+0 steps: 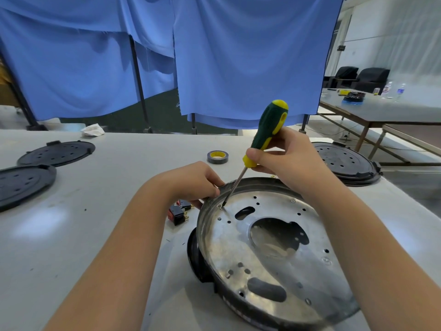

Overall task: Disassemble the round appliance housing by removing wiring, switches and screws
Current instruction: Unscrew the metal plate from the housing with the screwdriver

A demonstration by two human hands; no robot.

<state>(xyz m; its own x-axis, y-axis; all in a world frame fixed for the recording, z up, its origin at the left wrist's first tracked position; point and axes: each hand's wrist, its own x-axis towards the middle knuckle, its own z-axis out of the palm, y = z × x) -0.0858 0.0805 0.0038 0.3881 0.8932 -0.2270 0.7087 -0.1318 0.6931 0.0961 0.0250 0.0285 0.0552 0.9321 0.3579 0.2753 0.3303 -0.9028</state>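
Housing [269, 247] rim gripped by left hand [193, 181], right hand [286, 154] holding screwdriver [265, 137], lettering unreadable

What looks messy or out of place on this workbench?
Little does. The round metal housing sits tilted, propped on its black base, while the left hand grips its rim and the right hand holds the screwdriver on a screw. Loose switches lie beside it, and crumpled paper rests at the table's far edge.

Right hand [286, 154] grips screwdriver [267, 132], tip on screw [221, 207]; left hand [195, 180] holds housing [269, 249] rim.
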